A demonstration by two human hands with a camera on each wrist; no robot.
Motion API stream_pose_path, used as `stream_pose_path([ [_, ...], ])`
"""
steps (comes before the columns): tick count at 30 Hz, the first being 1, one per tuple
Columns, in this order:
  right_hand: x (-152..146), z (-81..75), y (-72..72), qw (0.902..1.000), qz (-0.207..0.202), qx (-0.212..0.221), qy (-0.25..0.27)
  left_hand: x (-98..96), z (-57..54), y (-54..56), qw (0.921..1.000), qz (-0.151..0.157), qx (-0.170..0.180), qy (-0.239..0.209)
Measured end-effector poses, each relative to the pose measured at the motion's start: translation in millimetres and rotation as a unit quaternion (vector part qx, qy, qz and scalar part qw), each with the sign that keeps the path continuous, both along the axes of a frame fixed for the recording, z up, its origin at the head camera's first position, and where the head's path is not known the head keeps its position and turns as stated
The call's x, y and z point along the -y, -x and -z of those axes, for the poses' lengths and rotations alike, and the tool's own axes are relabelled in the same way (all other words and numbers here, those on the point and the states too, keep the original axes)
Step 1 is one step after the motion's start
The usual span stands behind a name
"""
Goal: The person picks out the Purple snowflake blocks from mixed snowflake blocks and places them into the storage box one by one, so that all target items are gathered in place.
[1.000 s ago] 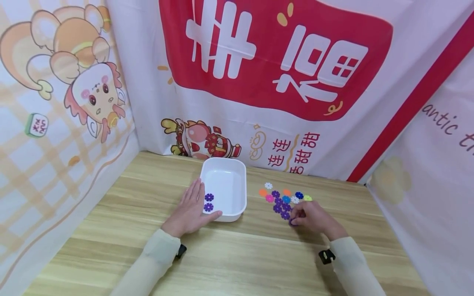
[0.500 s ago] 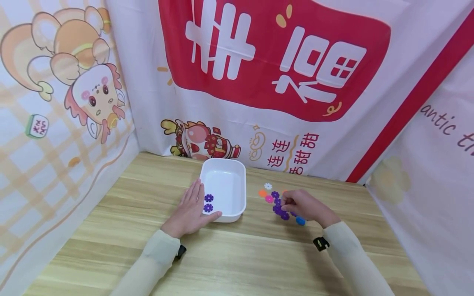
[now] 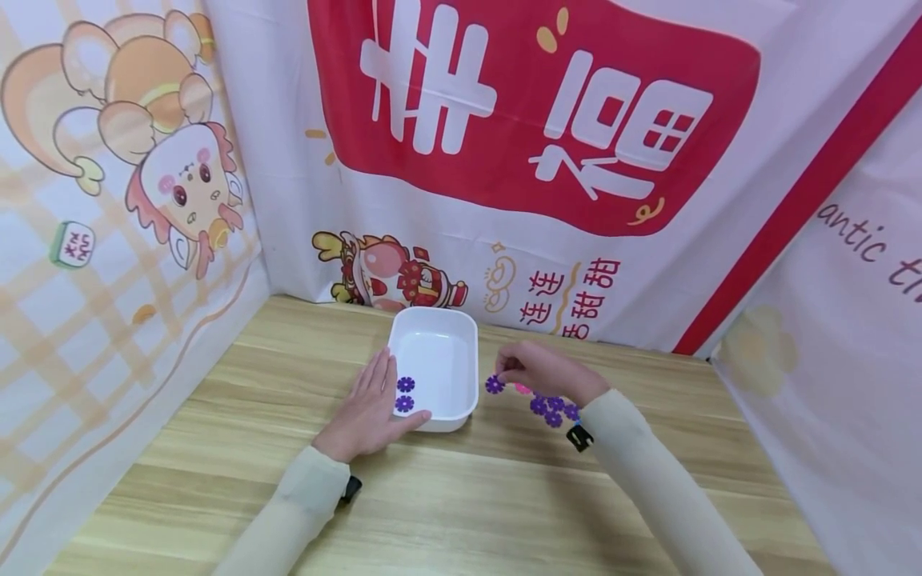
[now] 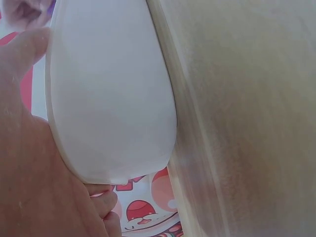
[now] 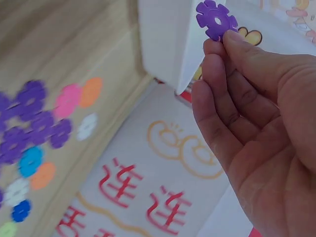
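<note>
My right hand point(image 3: 549, 371) pinches a purple snowflake disc point(image 5: 216, 20) between thumb and forefinger, just right of the white plastic tub point(image 3: 476, 360). Two purple snowflake discs point(image 3: 405, 404) show inside the tub at its near left. My left hand point(image 3: 369, 410) rests on the tub's near left corner, fingers straight along the left side and thumb stretched along the front rim. In the left wrist view the tub's outer wall point(image 4: 113, 94) fills the middle, with the left hand at its edge.
Right of the tub lie several purple discs point(image 3: 553, 418). Pink point(image 5: 67, 100), orange point(image 5: 91, 92), white point(image 5: 87, 126) and blue point(image 5: 21, 211) discs lie among them. Printed cloth point(image 3: 418, 200) hangs behind the wooden table point(image 3: 432, 496), with more at both sides.
My right hand has moved left from the loose discs toward the tub, carrying a purple snowflake disc. A blue disc was shifted nearer along the pile earlier. The left hand has stayed put.
</note>
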State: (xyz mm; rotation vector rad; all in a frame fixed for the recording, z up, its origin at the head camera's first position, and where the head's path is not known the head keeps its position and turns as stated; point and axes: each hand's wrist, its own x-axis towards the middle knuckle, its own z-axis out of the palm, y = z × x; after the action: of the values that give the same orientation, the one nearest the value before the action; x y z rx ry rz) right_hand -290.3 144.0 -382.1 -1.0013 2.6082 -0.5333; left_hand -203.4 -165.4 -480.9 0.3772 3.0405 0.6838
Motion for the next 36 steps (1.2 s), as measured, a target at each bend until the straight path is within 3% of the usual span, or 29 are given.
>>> stream_pose_path([
  [10, 68.0, -9.4, 30.5, 0.9989, -0.034, -0.014, -0.029, 3.5, -0.8, -2.6, 0.9999, -0.003, 0.008, 0.007],
  [21, 111.4, -6.5, 65.6, 0.9985, 0.012, -0.011, -0.052, -0.3, -2.3, 1.2, 0.9998, 0.001, 0.009, 0.017],
  [26, 119.7, -1.1, 80.9, 0.9979, 0.049, 0.019, -0.037, -4.2, -1.3, 3.9, 0.9999, 0.007, 0.006, 0.013],
  [36, 138.6, 23.5, 90.7, 0.9939, 0.086, 0.068, 0.0, -0.7, -1.5, 0.5, 0.9997, -0.002, 0.022, 0.008],
])
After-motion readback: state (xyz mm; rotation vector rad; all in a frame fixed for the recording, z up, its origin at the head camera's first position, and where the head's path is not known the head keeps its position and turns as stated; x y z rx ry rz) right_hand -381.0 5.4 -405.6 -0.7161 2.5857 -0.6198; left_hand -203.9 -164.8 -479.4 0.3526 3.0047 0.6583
